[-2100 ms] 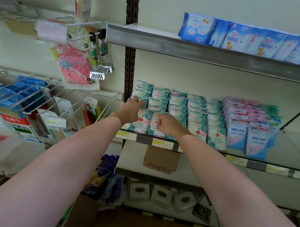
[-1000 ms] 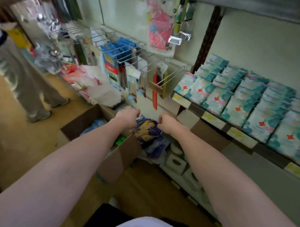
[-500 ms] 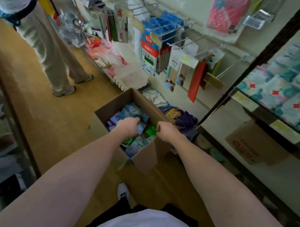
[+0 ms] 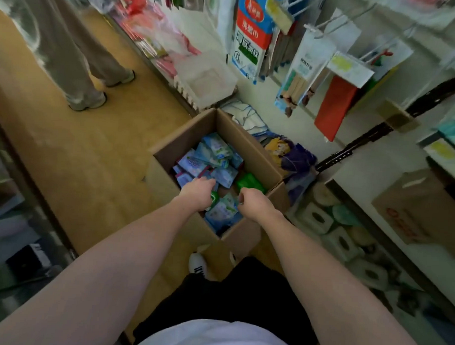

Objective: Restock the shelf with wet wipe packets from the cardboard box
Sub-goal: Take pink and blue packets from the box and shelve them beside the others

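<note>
cardboard box (image 4: pixel 258 158) is holding loose packets (image 4: pixel 221 211); we are lowering left hand (image 4: pixel 197 193) and right hand (image 4: pixel 253 203), fingers curled, grasp unclear. slick packets risk slipping or spilling.

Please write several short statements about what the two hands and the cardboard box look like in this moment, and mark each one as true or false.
1. The cardboard box stands open on the floor. True.
2. The box is empty. False: loose wet wipe packets lie inside, mostly blue, and a green packet.
3. Both hands are over the box. True: the left hand and the right hand reach into it.
4. The right hand holds a packet up at the shelf. False: it is down at the box, fingers curled; its grip is unclear.
5. Another person stands in the aisle. True.
</note>
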Motion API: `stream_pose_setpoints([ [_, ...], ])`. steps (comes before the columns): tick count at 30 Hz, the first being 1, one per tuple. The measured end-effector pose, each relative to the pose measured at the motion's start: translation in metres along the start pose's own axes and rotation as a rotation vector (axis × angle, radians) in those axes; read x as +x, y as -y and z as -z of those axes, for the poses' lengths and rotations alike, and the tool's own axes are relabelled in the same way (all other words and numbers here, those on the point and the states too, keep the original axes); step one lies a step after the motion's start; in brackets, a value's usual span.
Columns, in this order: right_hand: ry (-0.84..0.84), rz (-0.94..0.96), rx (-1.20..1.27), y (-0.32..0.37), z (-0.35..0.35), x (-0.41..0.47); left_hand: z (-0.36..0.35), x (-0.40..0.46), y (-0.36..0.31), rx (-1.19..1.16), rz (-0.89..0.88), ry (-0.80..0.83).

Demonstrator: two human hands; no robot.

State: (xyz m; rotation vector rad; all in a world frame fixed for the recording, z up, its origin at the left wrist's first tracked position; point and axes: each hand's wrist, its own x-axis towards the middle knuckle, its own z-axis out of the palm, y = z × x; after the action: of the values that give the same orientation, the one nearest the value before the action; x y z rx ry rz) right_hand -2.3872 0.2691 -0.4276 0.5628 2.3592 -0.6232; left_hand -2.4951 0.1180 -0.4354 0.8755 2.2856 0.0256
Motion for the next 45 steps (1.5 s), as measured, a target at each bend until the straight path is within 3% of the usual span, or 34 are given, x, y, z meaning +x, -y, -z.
stream_pose_setpoints([
  [12, 0.215, 0.021, -0.049, -0.029, -0.017, 0.125, -0.044, 0.080, 0.008, -0.207, 0.183, 0.174],
  [17, 0.290, 0.042, -0.180, -0.057, -0.037, 0.167, -0.081, 0.111, 0.009, -0.284, 0.245, 0.261],
  [28, 0.362, 0.069, -0.266, -0.079, -0.067, 0.209, -0.138, 0.156, -0.012, -0.462, 0.249, 0.324],
  [33, 0.365, 0.099, -0.303, -0.083, -0.063, 0.215, -0.139, 0.163, -0.014, -0.334, 0.241, 0.309],
  [38, 0.448, 0.067, -0.360, -0.080, -0.060, 0.218, -0.130, 0.159, -0.006, -0.018, 0.221, 0.300],
  [45, 0.547, -0.114, -0.346, -0.059, -0.073, 0.212, -0.116, 0.147, 0.012, -0.135, 0.223, 0.345],
])
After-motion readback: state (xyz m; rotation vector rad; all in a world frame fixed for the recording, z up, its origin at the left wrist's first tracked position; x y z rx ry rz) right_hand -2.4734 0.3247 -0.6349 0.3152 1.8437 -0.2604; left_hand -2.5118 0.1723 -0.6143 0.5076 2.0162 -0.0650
